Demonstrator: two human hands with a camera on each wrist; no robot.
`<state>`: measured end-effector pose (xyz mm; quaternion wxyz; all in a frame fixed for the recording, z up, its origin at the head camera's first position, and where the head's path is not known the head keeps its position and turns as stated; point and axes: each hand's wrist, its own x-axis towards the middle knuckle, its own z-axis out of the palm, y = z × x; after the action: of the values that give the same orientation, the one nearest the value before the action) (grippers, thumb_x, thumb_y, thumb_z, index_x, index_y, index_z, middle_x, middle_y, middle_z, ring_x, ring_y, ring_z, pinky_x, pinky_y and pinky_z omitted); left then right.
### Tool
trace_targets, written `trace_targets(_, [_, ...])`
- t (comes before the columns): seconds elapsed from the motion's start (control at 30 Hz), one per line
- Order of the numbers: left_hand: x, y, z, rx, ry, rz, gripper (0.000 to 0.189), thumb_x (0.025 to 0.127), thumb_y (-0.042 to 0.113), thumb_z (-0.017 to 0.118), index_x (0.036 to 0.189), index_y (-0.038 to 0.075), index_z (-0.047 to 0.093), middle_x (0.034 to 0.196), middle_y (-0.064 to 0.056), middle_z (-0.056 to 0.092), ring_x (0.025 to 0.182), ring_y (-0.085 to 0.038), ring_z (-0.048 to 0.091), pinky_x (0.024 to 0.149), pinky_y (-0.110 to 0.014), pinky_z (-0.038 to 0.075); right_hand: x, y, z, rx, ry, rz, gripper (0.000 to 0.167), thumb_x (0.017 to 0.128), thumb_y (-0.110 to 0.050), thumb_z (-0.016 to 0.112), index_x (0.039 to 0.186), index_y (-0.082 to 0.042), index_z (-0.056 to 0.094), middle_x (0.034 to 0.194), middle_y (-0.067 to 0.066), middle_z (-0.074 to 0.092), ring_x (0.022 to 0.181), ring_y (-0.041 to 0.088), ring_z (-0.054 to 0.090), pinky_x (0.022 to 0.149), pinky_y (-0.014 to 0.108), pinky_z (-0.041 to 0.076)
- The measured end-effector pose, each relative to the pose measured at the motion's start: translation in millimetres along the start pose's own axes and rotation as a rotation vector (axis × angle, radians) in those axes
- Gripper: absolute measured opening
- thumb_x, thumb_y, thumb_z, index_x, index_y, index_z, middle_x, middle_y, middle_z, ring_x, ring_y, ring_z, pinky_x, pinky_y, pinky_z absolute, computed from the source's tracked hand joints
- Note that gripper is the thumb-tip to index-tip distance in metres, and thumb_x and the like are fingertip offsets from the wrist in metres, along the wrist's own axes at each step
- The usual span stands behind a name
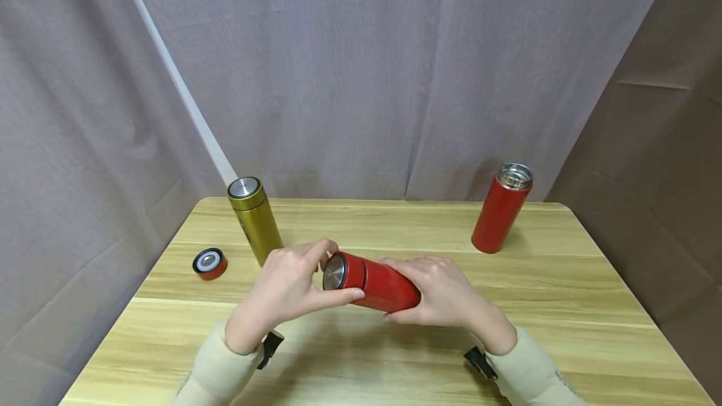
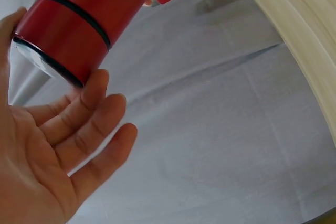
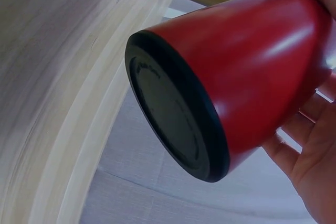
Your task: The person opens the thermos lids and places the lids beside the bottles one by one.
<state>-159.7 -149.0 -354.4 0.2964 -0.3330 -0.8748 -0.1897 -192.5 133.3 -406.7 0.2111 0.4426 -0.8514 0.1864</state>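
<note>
A red thermos flask is held up above the table, tilted on its side with its silver-topped lid pointing left. My right hand grips the body near the base, thumb on the near side and fingers over the far side. At the lid end, my left hand pinches the lid between thumb and fingertips. A thin black seam separates lid and body in the left wrist view. The black base of the flask faces the right wrist camera.
A gold thermos flask with its lid on stands at the back left. Left of it lies a loose red lid, inner side up. At the back right a second red flask stands without a lid. Grey curtains hang behind the wooden table.
</note>
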Motion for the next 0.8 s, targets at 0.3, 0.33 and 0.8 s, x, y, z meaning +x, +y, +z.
trace_targets(0.3, [1.7, 6.8, -2.2, 0.121, -0.058, -0.12, 0.054, 0.081, 0.072, 0.065, 0.073, 0.02, 0.057, 0.056, 0.015, 0.041, 0.049, -0.003, 0.04, 0.043, -0.022, 0.034, -1.1, -0.7, 1.7, -0.011, -0.007, -0.013, 0.08, 0.065, -0.057, 0.088, 0.132, -0.02, 0.064, 0.1, -0.006, 0.074, 0.084, 0.008, 0.069, 0.077, 0.037, 0.057])
trace_targets(0.33, [1.7, 7.1, -2.9, 0.123, -0.056, -0.118, 0.052, 0.082, 0.072, 0.065, 0.073, 0.021, 0.058, 0.057, 0.016, 0.043, 0.05, -0.003, 0.042, 0.043, -0.022, 0.035, -1.0, -0.8, 1.5, -0.014, -0.009, -0.012, 0.08, 0.065, -0.057, 0.087, 0.133, -0.02, 0.065, 0.1, -0.006, 0.074, 0.084, 0.008, 0.069, 0.078, 0.037, 0.057])
trace_targets(0.8, [-1.5, -0.4, -17.8, -0.102, -0.218, 0.199, 0.075, 0.085, 0.04, 0.082, 0.149, 0.02, 0.048, 0.142, 0.004, 0.054, 0.126, -0.014, 0.056, 0.1, -0.039, 0.051, -1.9, 3.4, 0.8, 0.019, 0.002, 0.018, 0.08, 0.066, -0.062, 0.085, 0.132, -0.022, 0.065, 0.102, -0.006, 0.075, 0.085, 0.006, 0.069, 0.074, 0.035, 0.057])
